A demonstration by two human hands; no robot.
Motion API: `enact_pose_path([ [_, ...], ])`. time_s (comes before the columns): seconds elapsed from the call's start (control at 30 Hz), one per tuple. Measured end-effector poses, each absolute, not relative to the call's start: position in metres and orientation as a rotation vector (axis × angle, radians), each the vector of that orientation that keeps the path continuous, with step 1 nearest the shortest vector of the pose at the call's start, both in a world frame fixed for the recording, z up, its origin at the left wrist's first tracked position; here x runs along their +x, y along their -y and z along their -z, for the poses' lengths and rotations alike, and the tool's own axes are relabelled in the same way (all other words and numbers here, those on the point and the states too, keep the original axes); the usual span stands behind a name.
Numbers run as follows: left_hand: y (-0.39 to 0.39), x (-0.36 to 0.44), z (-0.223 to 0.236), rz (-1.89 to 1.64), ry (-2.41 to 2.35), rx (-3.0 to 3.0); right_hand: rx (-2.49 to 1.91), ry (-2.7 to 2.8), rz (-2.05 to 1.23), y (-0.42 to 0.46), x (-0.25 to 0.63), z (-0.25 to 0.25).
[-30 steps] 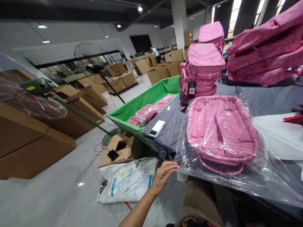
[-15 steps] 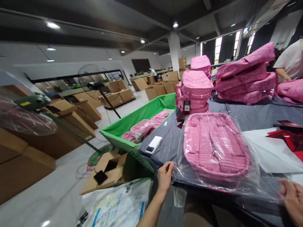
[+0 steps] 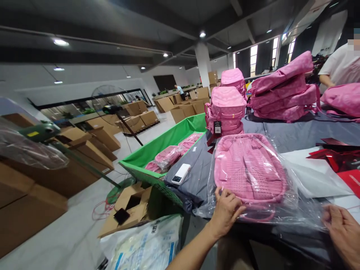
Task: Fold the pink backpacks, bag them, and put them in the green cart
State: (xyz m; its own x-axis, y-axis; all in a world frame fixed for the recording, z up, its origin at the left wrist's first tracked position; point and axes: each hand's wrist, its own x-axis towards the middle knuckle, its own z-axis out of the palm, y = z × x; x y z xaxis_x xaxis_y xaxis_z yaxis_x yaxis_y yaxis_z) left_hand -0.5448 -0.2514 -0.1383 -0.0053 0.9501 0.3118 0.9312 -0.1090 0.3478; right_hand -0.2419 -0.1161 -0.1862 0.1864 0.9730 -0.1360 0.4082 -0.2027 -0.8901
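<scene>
A pink backpack lies flat on the table, straps upward, inside a clear plastic bag. My left hand is at the backpack's lower left edge, fingers curled on the film; its fingertips are partly hidden. The bag's lower left corner spreads loose beyond that wrist. At the lower right, my right hand pinches the edge of the bag's open-looking end between thumb and fingers. A pink strap loop shows through the film under the backpack's near end.
A white phone lies left on the dark cloth. Behind stand stacked pink backpacks and a taller pile. A green bin holds bagged backpacks. White sheets and red packaging lie right. Another person handles a backpack.
My left hand has left the bag's lower left corner and moved right onto the backpack's lower edge. My right hand keeps the bag's right edge. The view has shifted slightly.
</scene>
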Motion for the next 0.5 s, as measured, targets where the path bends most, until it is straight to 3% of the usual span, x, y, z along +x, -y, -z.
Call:
enact_pose_path([
  [0.17,0.236,-0.551,0.130,-0.736,-2.044,2.222,-1.659,1.104,-1.059,0.112,-0.237,0.203],
  [0.3,0.209,-0.562,0.129,-0.690,-1.955,1.915,-1.692,1.295,-0.975,0.098,-0.237,0.199],
  [0.5,0.196,-0.571,0.132,-0.599,-1.835,1.614,-1.767,1.521,-1.097,0.080,-0.228,0.193],
])
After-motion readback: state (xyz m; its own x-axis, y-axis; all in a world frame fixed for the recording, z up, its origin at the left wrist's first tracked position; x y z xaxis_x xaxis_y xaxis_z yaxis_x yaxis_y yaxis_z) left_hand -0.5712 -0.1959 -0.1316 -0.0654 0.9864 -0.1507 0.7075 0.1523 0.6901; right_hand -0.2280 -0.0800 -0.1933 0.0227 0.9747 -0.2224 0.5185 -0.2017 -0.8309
